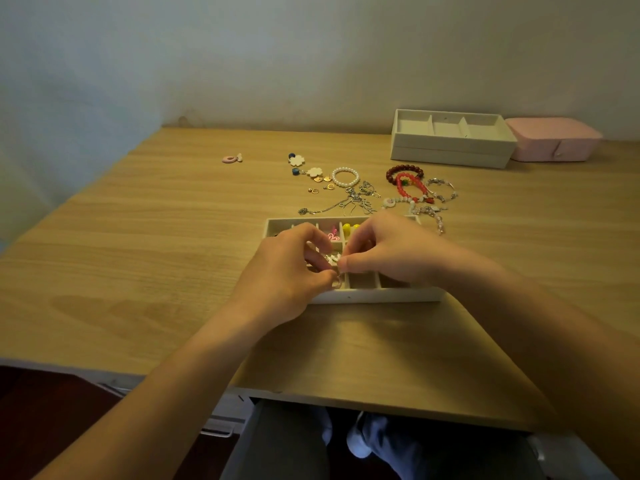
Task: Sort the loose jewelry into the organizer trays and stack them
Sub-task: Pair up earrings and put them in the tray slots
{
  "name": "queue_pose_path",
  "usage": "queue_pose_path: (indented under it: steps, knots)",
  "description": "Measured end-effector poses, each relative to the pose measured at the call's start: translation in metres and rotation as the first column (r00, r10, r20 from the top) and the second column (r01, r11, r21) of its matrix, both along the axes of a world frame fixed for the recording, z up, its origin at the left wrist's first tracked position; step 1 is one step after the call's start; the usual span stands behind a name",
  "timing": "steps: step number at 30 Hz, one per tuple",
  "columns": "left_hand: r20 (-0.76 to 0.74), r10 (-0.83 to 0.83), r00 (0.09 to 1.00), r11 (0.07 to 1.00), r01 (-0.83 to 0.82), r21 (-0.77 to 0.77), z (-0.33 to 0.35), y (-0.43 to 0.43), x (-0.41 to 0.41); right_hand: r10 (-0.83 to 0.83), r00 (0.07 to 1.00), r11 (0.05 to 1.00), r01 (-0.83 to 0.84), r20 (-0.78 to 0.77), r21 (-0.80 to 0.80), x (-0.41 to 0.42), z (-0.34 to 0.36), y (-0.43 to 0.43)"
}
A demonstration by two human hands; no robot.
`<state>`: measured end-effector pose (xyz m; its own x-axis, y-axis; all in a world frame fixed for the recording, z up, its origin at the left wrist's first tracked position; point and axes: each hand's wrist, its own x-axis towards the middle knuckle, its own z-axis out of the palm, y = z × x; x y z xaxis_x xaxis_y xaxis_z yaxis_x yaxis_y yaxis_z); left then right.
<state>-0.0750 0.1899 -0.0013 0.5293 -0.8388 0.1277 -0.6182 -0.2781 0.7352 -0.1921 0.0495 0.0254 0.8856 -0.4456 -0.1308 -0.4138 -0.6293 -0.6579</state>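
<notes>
Tray point(374, 298) lies near the front edge of the table point(145, 258), its long side running left to right along that edge, and both my hands are over its middle compartments. My left hand point(287, 268) and right hand point(384, 251) each pinch a silvery piece point(337, 273) at the fingertips, too tiny to tell which way it points. Loose jewelry point(345, 177) lies just beyond the far wall, with stacked trays point(450, 147) at the far right.

The white tray point(363, 296) lies flat before me, with yellow beads point(350, 229) and a pink piece point(333, 234) in its far cells. I pinch a small silver piece point(337, 279) over it. Beyond lie loose bracelets point(344, 177), chains point(349, 202) and earrings point(304, 166). Two stacked trays point(450, 147) sit far right.
</notes>
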Motion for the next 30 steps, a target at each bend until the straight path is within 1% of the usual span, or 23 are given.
queue_pose_path:
  steps: [2, 5, 9, 15, 19, 22, 27, 30]
  knots:
    - [0.042, 0.002, 0.999, 1.0, -0.002, 0.003, -0.001, 0.0, 0.0, 0.021, 1.0, 0.999, -0.021, 0.015, -0.024, 0.0, -0.001, 0.001]
    - [0.064, -0.004, 0.998, 1.0, 0.004, 0.003, -0.002, -0.001, 0.0, 0.026, 0.999, 0.998, -0.024, 0.028, -0.061, 0.001, -0.003, 0.002]
    - [0.159, -0.003, 0.987, 1.0, -0.002, 0.031, -0.004, -0.001, 0.005, 0.026, 0.999, 0.989, -0.021, 0.035, -0.146, 0.002, -0.004, 0.001]
    - [0.181, -0.094, 0.979, 0.995, 0.099, -0.018, -0.003, 0.009, 0.011, 0.052, 0.999, 0.961, -0.047, 0.011, -0.274, 0.004, -0.006, 0.011]
    - [0.258, -0.127, 0.958, 0.987, 0.147, -0.058, -0.004, 0.019, 0.006, 0.066, 0.998, 0.948, -0.063, -0.001, -0.312, 0.003, -0.006, 0.015]
    - [0.239, -0.177, 0.955, 0.979, 0.195, -0.054, -0.004, 0.022, 0.004, 0.076, 0.997, 0.923, -0.075, -0.012, -0.377, 0.003, -0.005, 0.019]
    - [0.293, -0.204, 0.934, 0.975, 0.219, -0.02, -0.007, 0.022, 0.006, 0.036, 0.999, 0.867, -0.027, 0.009, -0.498, 0.002, -0.007, 0.028]
    - [0.309, -0.213, 0.927, 0.973, 0.229, -0.016, -0.006, 0.021, 0.007, 0.002, 0.999, 0.869, 0.022, 0.048, -0.495, 0.003, -0.007, 0.03]
